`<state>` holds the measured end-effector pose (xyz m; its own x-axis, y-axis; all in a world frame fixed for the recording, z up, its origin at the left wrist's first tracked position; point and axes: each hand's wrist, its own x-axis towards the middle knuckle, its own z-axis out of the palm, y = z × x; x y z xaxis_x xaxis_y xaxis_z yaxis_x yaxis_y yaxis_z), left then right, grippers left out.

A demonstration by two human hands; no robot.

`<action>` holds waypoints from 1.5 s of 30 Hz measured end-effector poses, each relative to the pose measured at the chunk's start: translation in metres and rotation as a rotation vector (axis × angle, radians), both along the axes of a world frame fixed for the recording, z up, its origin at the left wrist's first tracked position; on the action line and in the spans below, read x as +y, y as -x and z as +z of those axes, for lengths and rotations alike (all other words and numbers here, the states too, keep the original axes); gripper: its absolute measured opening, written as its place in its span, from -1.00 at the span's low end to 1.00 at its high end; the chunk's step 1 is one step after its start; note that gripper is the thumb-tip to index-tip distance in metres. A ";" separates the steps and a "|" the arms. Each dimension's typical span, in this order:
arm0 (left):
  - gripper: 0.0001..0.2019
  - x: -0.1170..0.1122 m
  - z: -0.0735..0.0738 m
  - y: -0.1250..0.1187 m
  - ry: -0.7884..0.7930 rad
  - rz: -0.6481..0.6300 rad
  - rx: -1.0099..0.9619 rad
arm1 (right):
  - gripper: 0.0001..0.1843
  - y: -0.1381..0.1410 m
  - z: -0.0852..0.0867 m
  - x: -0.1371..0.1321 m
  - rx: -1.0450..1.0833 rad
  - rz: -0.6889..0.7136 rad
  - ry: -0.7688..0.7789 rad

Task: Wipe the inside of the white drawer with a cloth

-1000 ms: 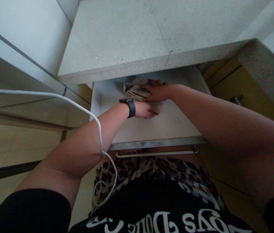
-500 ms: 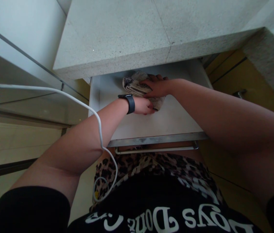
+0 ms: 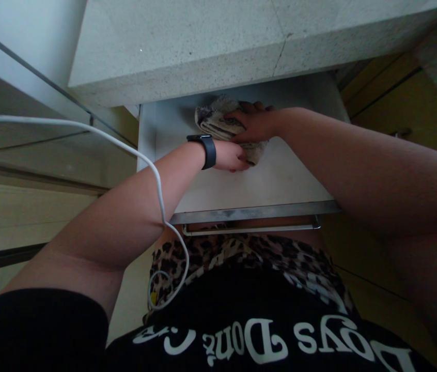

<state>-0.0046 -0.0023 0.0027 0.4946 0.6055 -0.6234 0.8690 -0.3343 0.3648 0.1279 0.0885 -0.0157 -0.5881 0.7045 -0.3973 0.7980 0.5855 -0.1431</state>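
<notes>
A folded grey-beige cloth with dark patterning lies inside a pulled-out white drawer. My right hand rests over the cloth's right side, its thumb across the top and its fingers curled round the far edge. Closer to me, my left hand grips the near edge, with fingers bent against the cloth. A dark smartwatch is on my left wrist. The undersides of both hands are hidden.
The stone countertop overhangs the back of the drawer. A metal bar handle runs along the drawer front, close to my body. Over my left forearm hangs a white cable. Yellowish cabinet fronts stand at the right.
The view has shifted slightly, so the drawer and counter sit higher in the picture. Both hands keep nearly the same hold on the cloth.
</notes>
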 end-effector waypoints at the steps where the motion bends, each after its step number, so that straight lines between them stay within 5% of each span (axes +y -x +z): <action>1: -0.52 0.000 0.001 0.000 -0.002 -0.003 -0.002 | 0.06 0.000 0.001 0.000 -0.002 -0.003 -0.001; 10: -0.56 -0.002 0.007 -0.002 0.002 0.016 0.005 | 0.08 -0.003 -0.006 0.006 0.070 -0.015 0.011; 28: -0.66 0.004 -0.006 0.000 0.037 0.137 -0.074 | 0.03 0.001 0.005 0.000 -0.010 0.004 -0.008; 45: -0.58 0.003 -0.004 -0.002 0.032 0.068 -0.041 | 0.06 0.003 0.001 0.004 -0.011 0.036 -0.033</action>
<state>-0.0030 0.0011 -0.0014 0.4788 0.6189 -0.6226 0.8733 -0.2629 0.4103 0.1247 0.0929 -0.0147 -0.6094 0.6956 -0.3806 0.7774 0.6184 -0.1145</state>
